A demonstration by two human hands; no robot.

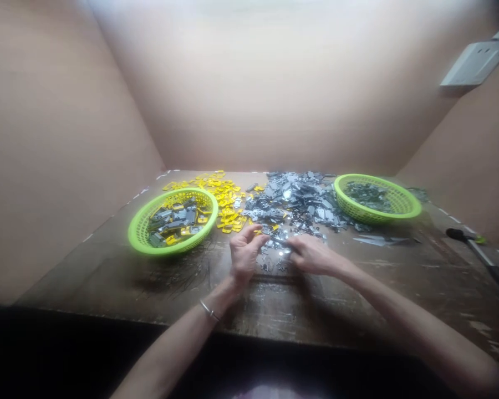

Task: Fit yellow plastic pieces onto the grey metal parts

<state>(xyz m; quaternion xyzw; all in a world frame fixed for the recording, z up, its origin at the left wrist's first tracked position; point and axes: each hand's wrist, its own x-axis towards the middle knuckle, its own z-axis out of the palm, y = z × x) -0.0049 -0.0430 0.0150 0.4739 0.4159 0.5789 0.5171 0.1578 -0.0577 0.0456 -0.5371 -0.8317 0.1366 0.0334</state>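
Observation:
My left hand point(244, 250) and my right hand point(311, 254) meet at the middle of a dark worn table point(108, 271), both with fingers pinched on small grey metal parts point(275, 242) between them. Just beyond lies a heap of grey metal pieces point(297, 202). To its left spreads a pile of yellow plastic pieces point(222, 197). What exactly each hand pinches is too small and blurred to name.
A green basket point(140, 227) at the left holds mixed grey and yellow parts. A second green basket point(399, 210) at the right holds grey parts. A dark-handled tool point(478, 255) lies at the right edge. Cardboard walls enclose the table.

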